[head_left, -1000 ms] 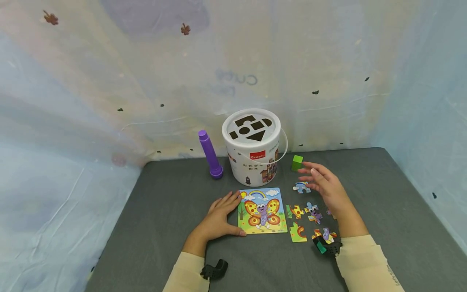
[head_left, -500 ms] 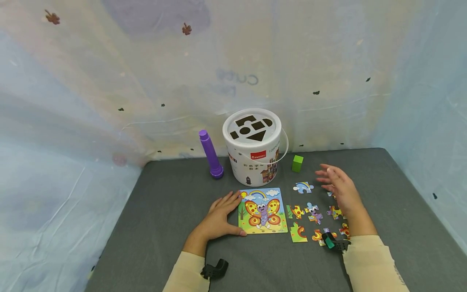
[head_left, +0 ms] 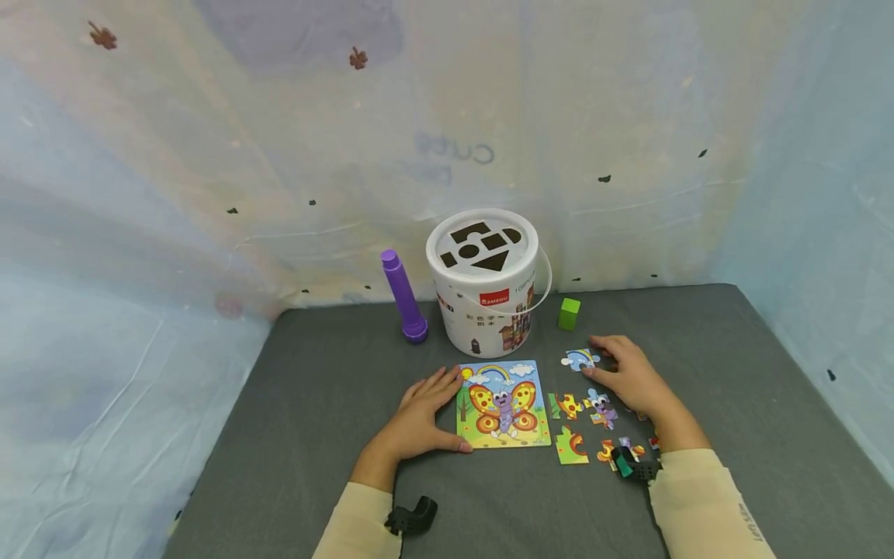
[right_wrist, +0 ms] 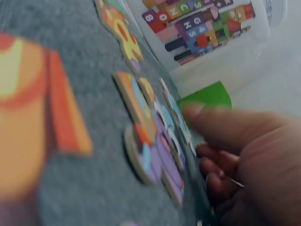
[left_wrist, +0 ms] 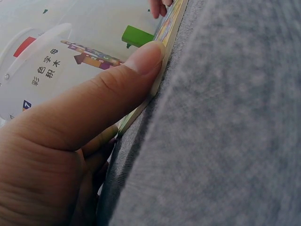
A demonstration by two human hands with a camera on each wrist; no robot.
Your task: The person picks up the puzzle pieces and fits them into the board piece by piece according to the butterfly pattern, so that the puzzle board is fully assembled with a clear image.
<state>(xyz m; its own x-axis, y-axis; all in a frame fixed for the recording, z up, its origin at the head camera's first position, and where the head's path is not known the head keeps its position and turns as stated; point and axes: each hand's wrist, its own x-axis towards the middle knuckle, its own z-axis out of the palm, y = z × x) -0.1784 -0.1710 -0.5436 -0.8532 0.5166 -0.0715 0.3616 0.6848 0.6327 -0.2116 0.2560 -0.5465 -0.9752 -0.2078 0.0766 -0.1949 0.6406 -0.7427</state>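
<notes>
My left hand (head_left: 422, 418) rests at the left side of a square butterfly picture board (head_left: 503, 444), fingers extended. In the left wrist view its thumb (left_wrist: 146, 59) lies along the board's edge. My right hand (head_left: 632, 380) is at the right end of a rainbow puzzle piece (head_left: 576, 359), thumb and forefinger apart on either side of it. The right wrist view shows the thumb blurred in front of this piece; whether the fingertips touch it, I cannot tell. Several other puzzle pieces, among them a purple butterfly-face piece (head_left: 601, 409), lie nearer me, some partly hidden by the right wrist.
A white lidded bucket (head_left: 482, 310) stands behind the board. Left of it is an upright purple tube (head_left: 403, 299). A green block (head_left: 569, 314) sits right of the bucket, beyond the rainbow piece. A curtain backs the grey table (head_left: 314, 404).
My right hand first drew away to the right from near the green block, then came down and left to the rainbow piece. The left hand and board have stayed put.
</notes>
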